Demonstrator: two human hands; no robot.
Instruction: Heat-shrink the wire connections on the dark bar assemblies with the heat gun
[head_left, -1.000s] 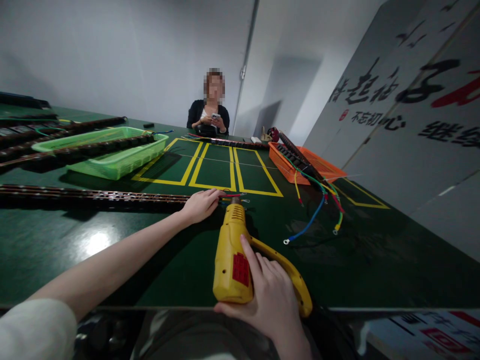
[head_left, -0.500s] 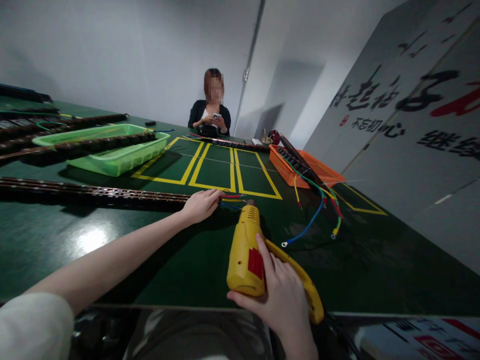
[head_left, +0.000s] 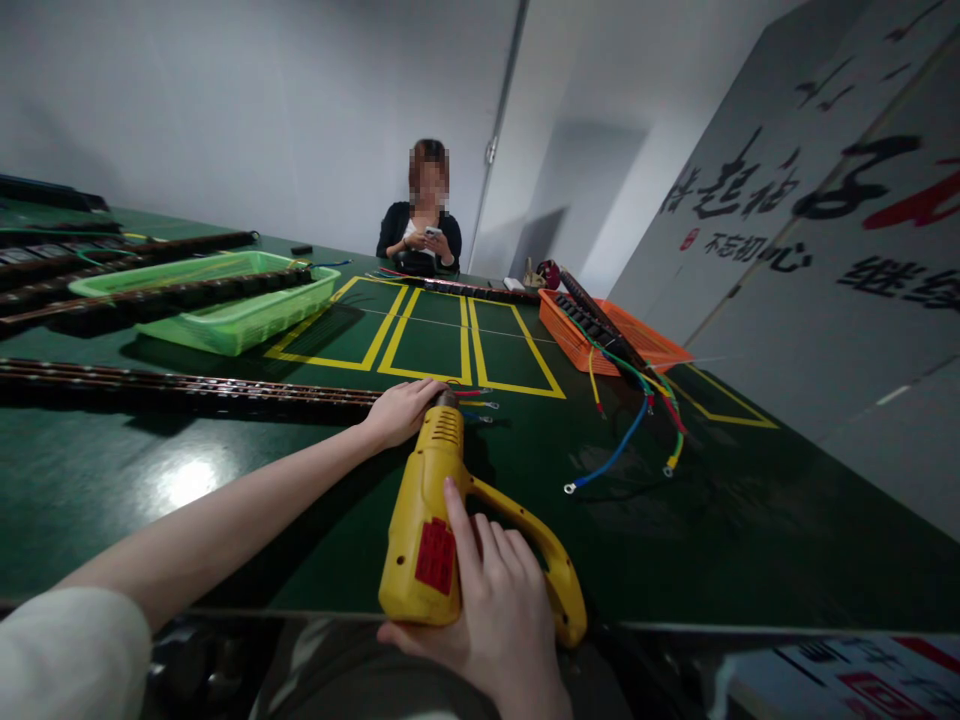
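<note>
My right hand (head_left: 495,590) is wrapped around the body of a yellow heat gun (head_left: 421,520), index finger stretched along its side. The gun's metal nozzle (head_left: 448,399) points away from me, close beside the fingers of my left hand (head_left: 405,410). My left hand is closed over the right end of a long dark bar with copper strips (head_left: 187,388). From under its fingers come red, yellow and blue wires (head_left: 472,404) with metal ring lugs at their tips. The fingers' exact hold on the wires is partly hidden.
A green basket (head_left: 240,325) with more dark bars stands at the left. An orange basket (head_left: 574,340) at the right holds bars with loose wires, including a blue wire (head_left: 619,450). Yellow tape outlines (head_left: 427,370) mark the green table. A person (head_left: 420,235) sits opposite with a phone.
The heat gun has moved left in my right hand, its nozzle going from the wire tips to beside my left fingers. My left hand stays almost where it was.
</note>
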